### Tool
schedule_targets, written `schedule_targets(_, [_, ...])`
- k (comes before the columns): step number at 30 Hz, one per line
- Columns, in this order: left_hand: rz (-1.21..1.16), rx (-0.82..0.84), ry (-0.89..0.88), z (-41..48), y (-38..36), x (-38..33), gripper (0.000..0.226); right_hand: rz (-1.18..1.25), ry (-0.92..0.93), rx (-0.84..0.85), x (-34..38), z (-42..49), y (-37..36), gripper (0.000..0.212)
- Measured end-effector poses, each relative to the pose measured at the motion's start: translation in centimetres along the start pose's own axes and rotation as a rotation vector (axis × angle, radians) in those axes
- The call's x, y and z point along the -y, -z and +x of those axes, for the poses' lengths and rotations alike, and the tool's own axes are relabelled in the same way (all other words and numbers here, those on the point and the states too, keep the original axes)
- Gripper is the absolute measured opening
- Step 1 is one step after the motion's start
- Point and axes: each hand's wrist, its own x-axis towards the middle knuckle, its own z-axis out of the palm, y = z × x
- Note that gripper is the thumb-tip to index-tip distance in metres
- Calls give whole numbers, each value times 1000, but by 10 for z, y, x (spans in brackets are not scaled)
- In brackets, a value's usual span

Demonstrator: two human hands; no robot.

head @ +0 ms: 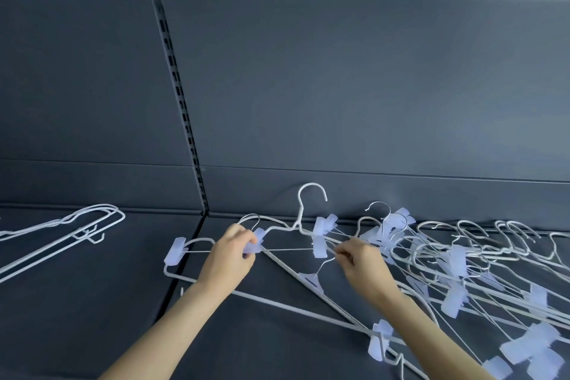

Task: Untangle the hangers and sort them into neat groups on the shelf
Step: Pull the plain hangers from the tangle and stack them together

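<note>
Two bare forearms (172, 318) enter from the lower edge and reach over the dark grey shelf (108, 302). Left hand (229, 251): fingers curled round a translucent clip (256, 243) at one end of a thin-wire clip hanger (287, 249), just above the shelf surface. Right hand (361, 262): thumb and forefinger pinching a thin wire at the near edge of the tangled pile (462, 262), close to the opposite end of that hanger; which hanger this wire belongs to cannot be told. Between and beneath both hands lies a large white hanger (299, 210), its hook raised against the foot of the back panel (339, 86) and its long bar running toward the lower right. The pile of interlocked wire hangers with pale clips spreads over the right half of the shelf as far as the frame edge. Well apart, at far left, a group of plain white hangers (77, 222) lies stacked flat with hooks aligned. A slotted upright (182, 95) divides the back panel into two sections.
</note>
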Motion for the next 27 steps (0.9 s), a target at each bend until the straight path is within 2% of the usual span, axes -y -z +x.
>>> schedule_targets(5, [13,23,-11,-5,2,-6,11,56,-5,-136,8,9,10,14])
schedule_targets(11, [-17,67,-52,-9,1,-12,12,67,1,-171,2,17,27,14])
schedule_targets(19, [-119,31,-167,-11,12,-17,6,66,-14,-133,-1,18,37,13])
schedule_targets(27, [-172,-91,-108,-12,14,-21,10,72,76,-31,8,18,34,11])
